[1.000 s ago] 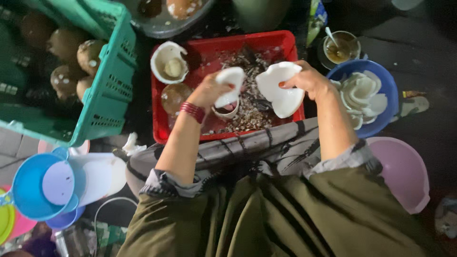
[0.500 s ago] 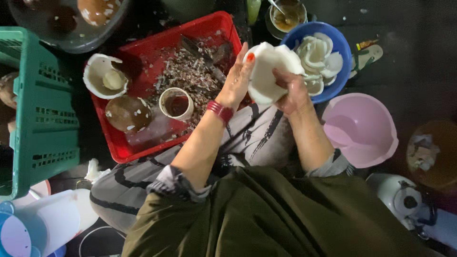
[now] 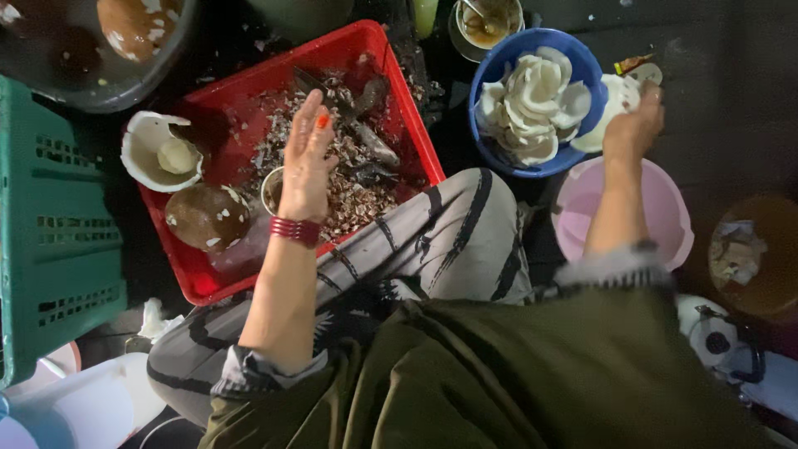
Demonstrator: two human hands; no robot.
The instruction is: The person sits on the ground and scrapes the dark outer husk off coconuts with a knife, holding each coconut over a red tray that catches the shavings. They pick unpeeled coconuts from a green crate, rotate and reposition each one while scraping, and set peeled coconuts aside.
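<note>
My left hand (image 3: pixel 306 163) hangs flat and empty, fingers together, over the red tray (image 3: pixel 397 91) full of brown coconut shell scraps. A red bangle sits on that wrist. My right hand (image 3: pixel 633 123) grips a white piece of coconut flesh (image 3: pixel 613 101) at the right rim of the blue bowl (image 3: pixel 495 70), which holds several peeled white coconut pieces (image 3: pixel 532 108). On the tray's left lie a halved coconut with white flesh (image 3: pixel 156 153) and a brown coconut half (image 3: pixel 206 218). A small cup under my left palm is mostly hidden.
A pink bowl (image 3: pixel 673 218) stands below the blue bowl, beside my right forearm. A green plastic crate (image 3: pixel 50 241) is at the left. A dark metal basin (image 3: pixel 91 50) with a coconut sits top left. A cup with a spoon (image 3: pixel 489 20) stands beyond the blue bowl.
My hands have parted. The right hand carried the white coconut piece rightward to the blue bowl's rim. The left hand let go and now hovers flat over the red tray.
</note>
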